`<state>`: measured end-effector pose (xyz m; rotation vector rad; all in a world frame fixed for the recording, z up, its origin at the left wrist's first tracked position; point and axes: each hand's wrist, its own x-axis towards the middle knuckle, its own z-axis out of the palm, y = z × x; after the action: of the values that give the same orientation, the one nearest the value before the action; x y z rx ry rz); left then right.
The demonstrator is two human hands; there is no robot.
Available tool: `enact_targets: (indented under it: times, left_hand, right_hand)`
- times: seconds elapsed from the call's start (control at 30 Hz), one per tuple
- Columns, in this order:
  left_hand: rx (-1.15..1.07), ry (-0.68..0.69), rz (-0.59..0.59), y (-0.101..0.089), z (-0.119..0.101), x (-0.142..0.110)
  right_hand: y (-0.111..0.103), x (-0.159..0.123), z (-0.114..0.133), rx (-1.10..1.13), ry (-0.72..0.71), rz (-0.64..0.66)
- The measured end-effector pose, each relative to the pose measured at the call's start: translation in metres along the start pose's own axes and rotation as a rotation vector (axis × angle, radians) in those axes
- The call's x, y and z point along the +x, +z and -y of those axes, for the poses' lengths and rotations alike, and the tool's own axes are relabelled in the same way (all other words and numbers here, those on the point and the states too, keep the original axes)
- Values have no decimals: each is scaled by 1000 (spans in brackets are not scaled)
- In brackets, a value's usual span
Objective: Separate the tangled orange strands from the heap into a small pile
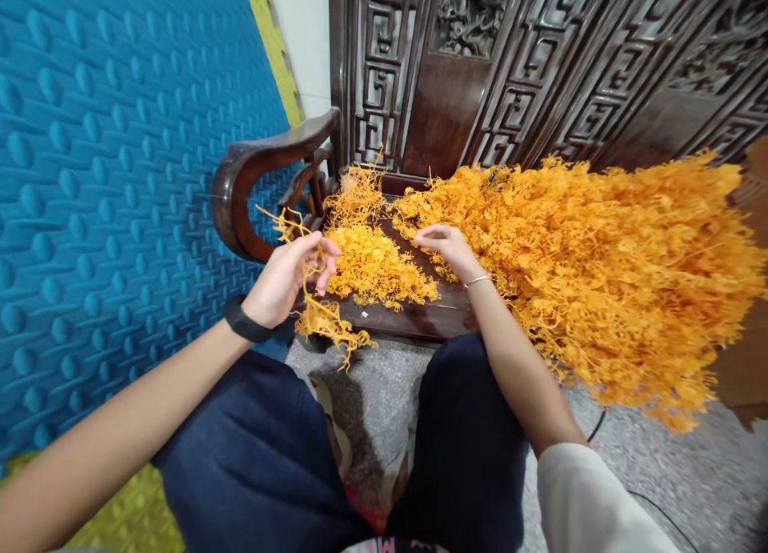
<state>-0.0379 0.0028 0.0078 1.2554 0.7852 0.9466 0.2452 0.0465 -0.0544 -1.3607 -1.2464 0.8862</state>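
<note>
My left hand (298,269), a dark band on its wrist, is closed around a thin orange branched plastic sprig (324,321). The sprig's curly ends stick out above the fingers and hang below them, over the bench's front edge. My right hand (449,247) hovers above the dark wooden bench seat (420,319), fingertips drawn together in a pinch; anything between them is too small to make out. Between the hands lies a small heap of yellow-orange curly pieces (375,269). A much larger heap of orange sprigs (618,273) spreads to the right of my right hand.
A curved wooden armrest (231,193) stands at the left, with a carved backrest (450,113) behind. Another loose orange clump (357,197) lies at the seat's back left corner. Blue foam matting (120,177) fills the left side. Brown cardboard (744,369) shows at far right.
</note>
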Motion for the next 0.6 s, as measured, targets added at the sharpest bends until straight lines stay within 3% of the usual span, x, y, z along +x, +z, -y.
enact_targets:
  times: [0.1,0.2,0.4,0.6]
  left_hand:
    - [2,9,47,-3,0,-1]
    - [31,13,92,-5,1,-3]
    - [136,85,147,-12,3,-5]
    - [499,183,231,-16,7,-6]
  right_hand:
    - [16,2,-5,-268,-57,134]
    - [22,5,-12,-401,-98,167]
    - [18,8,-22,-421,-80,114]
    - [15,-1,-13,-316,-113,66]
